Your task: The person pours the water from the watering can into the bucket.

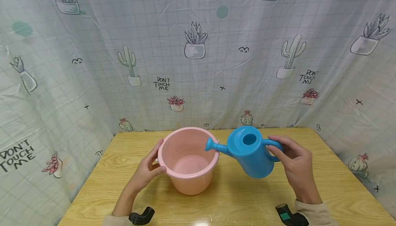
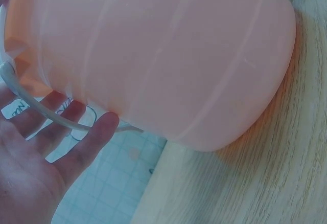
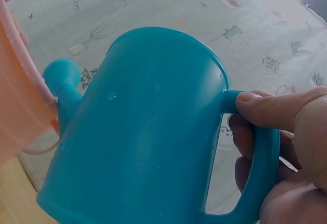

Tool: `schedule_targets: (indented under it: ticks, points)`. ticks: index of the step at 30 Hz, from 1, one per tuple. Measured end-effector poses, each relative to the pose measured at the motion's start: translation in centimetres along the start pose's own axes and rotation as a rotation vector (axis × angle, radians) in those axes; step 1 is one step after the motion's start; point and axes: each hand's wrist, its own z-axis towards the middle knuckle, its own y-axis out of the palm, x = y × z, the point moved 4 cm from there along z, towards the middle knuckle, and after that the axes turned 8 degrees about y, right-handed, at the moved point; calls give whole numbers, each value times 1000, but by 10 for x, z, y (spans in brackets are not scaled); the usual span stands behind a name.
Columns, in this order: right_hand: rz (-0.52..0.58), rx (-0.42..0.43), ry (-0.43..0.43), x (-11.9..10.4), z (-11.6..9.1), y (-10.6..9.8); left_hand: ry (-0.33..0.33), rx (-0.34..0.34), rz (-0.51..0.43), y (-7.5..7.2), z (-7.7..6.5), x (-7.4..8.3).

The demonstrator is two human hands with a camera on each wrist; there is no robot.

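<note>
A pink plastic bucket [image 1: 191, 181] stands upright on the table, its mouth facing up. My left hand [image 1: 148, 169] holds it at the left rim, thumb near the front and fingers spread along the outer wall. A pale wire handle [image 2: 56, 116] hangs down beside those fingers. With my right hand [image 1: 295, 160] I grip the handle [image 3: 264, 168] of a blue watering can [image 1: 255, 160]. The can is raised and tilted left, and its spout head [image 1: 210, 144] reaches over the bucket's right rim. Small drops dot the can's side. No stream of water shows.
The wooden table [image 1: 247, 198] extends around the bucket. Behind it and at both sides hangs a pale curtain [image 1: 222, 68] printed with cacti and lettering. A dark wrist device [image 1: 141, 216] is on the left wrist, another [image 1: 290, 215] on the right.
</note>
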Motion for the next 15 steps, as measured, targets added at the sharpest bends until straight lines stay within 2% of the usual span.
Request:
schedule_targets:
  ticks: [15]
  points:
    - [-3,3,-16,-1,0,1,-17,9,14,0,0,1]
